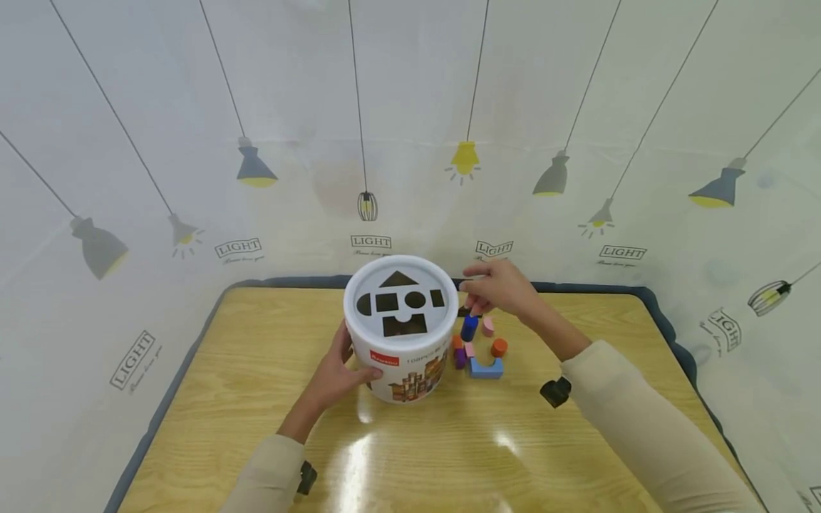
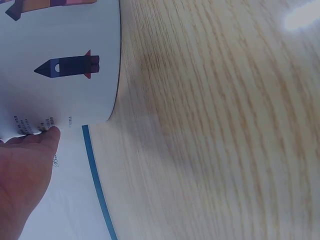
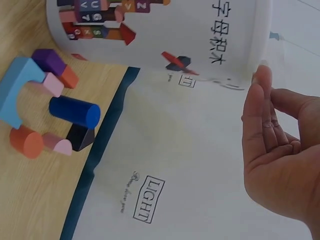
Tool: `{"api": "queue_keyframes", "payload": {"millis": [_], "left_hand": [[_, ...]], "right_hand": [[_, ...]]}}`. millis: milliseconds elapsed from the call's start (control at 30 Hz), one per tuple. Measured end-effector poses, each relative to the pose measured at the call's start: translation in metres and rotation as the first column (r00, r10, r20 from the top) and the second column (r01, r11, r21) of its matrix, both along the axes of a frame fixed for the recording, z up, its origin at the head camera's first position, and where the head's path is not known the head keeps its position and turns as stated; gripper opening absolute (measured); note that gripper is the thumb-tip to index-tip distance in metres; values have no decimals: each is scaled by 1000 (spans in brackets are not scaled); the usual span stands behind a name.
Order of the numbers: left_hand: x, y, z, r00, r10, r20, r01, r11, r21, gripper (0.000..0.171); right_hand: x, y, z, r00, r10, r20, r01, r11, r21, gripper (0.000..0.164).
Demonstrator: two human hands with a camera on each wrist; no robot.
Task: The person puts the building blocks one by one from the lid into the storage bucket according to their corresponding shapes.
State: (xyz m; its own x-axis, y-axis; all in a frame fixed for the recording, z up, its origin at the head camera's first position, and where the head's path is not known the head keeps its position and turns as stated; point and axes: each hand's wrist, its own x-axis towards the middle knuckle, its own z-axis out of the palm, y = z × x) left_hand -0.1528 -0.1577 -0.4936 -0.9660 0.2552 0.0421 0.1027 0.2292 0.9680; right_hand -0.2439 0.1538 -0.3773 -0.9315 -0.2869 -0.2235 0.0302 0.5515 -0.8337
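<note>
A white toy-block bucket (image 1: 410, 374) stands upright on the table, with a white lid (image 1: 420, 303) that has several shaped cut-outs. My left hand (image 1: 336, 370) grips the bucket's left side, thumb across the front. At the lid's right edge is my right hand (image 1: 500, 286), its fingertips right at the rim in the right wrist view. Nothing shows between those fingers. Below that hand, a dark blue cylinder (image 3: 75, 111), a light blue arch block (image 3: 15, 90), an orange cylinder (image 3: 26, 141) and a black triangular block (image 3: 80, 136) lie close together.
Small pink blocks (image 3: 57, 143), a purple block (image 3: 49, 60) and an orange block (image 3: 68, 77) lie in the same cluster, right beside the bucket. The wooden table (image 1: 256, 370) ends at a dark blue edge (image 1: 295, 282), behind which hangs a lamp-printed sheet (image 1: 410, 107).
</note>
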Motion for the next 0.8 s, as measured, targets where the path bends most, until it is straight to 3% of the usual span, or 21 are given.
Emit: {"api": "queue_keyframes", "payload": {"millis": [233,600,800], "left_hand": [[-15,-4,-35,999,29,-28,-29,1000,-9,116],[-12,-5,-34,999,35,-15,-36,999,-20,116],[-13,-4,-36,999,45,-12,-45,998,-38,116]], "right_hand": [[0,14,-15,999,-23,27,23,1000,5,44],[7,28,-50,987,-74,141,74,997,6,45],[13,34,-71,987,-80,140,78,997,18,42]]}}
